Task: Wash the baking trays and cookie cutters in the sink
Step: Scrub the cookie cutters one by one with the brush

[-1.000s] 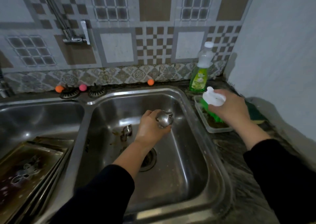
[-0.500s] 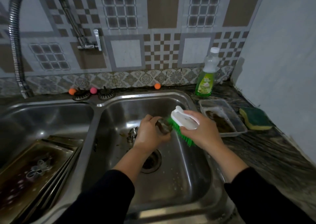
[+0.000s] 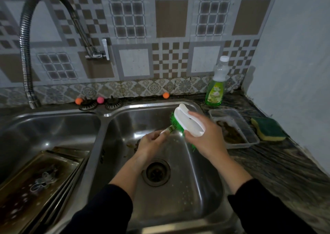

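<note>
Head view, double sink w/ hands over the right basin (image 3: 201,194). Left hand (image 3: 151,144) pinches a small metal cookie cutter (image 3: 166,131) between curled fingers, above the drain (image 3: 155,173). Right hand (image 3: 207,140) is wrapped round the white back of a scrub brush (image 3: 187,123), green bristles turned down-left and touching the cutter.

Change: 1 s ago the right hand was out over the clear plastic tub (image 3: 234,126) on the counter, picking the brush up; half a sec ago the brush had reached the basin beside the cutter; now bristles are on the metal. Meaning: scrubbing of this cutter has begun, so the task is at an early stage.

Other task items: stacked baking trays (image 3: 41,185) lean in the left basin (image 3: 53,126), top one visibly greasy, w/ more cutters (image 3: 42,180) lying on it, unwashed by the look of them. Something small lies on the right basin floor behind the left hand, too hidden to name.

Also present: flexible tap (image 3: 26,55) ending above the left basin, no water seen running; green detergent bottle (image 3: 215,89) at the back of the counter; green-yellow sponge (image 3: 267,129) just beside the tub; two strainer plugs (image 3: 100,104) on the back ledge
</note>
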### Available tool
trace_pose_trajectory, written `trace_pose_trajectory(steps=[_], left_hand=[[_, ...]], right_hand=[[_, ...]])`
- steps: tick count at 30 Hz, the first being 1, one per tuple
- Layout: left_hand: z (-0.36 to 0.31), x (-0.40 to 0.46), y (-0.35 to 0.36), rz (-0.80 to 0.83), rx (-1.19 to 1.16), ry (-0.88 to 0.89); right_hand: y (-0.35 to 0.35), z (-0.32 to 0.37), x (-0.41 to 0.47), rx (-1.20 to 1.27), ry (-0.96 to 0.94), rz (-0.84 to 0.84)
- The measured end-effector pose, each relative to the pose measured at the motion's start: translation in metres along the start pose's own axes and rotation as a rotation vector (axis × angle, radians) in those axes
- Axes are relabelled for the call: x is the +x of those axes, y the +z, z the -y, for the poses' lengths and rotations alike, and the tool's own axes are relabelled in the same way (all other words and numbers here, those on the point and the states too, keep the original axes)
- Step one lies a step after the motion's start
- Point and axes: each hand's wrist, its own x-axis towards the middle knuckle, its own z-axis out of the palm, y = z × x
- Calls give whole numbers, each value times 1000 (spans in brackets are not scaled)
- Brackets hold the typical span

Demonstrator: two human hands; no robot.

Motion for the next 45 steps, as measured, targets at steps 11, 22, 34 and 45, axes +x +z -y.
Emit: trace_pose_trajectory(steps=[11,22,34,45], left_hand=[[12,6,10,-8,-265,-140],[7,1,-7,3,-248,-71],[10,-11,-6,15,-191,-102],[11,-11,-2,-56,-209,56]], right_hand=[[14,4,-7,12,3,35],[7,4,-13,16,-80,20],[14,3,-15,41,-120,-35],[10,-2,-41,110,16,63]])
